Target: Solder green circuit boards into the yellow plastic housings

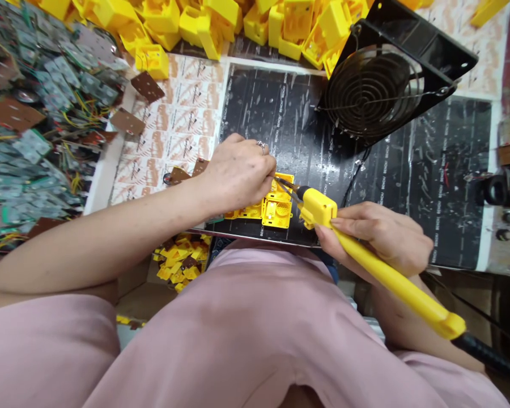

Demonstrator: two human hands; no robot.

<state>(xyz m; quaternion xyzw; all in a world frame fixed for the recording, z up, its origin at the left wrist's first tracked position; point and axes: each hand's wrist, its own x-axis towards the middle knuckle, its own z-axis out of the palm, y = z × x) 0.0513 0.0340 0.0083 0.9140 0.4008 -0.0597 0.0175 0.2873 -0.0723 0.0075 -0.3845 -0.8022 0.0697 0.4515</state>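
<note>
My right hand (378, 238) is wrapped round the long yellow handle of a soldering iron (318, 207), which has a black cable at its lower end. Its thin metal tip points left, over a small open yellow plastic housing (277, 212). At the upper part of that housing, the fingers of my left hand (242, 170) are pinched together near the iron's tip. What they hold, if anything, is hidden. More yellow housing parts lie under my left wrist, partly covered. A ring is on one left finger.
A black fan (369, 96) stands tilted behind the work spot. Yellow housings (204, 25) are heaped along the back. Circuit boards with wires (55, 107) pile up at the left. A box of small yellow pieces (182, 260) sits below the table edge.
</note>
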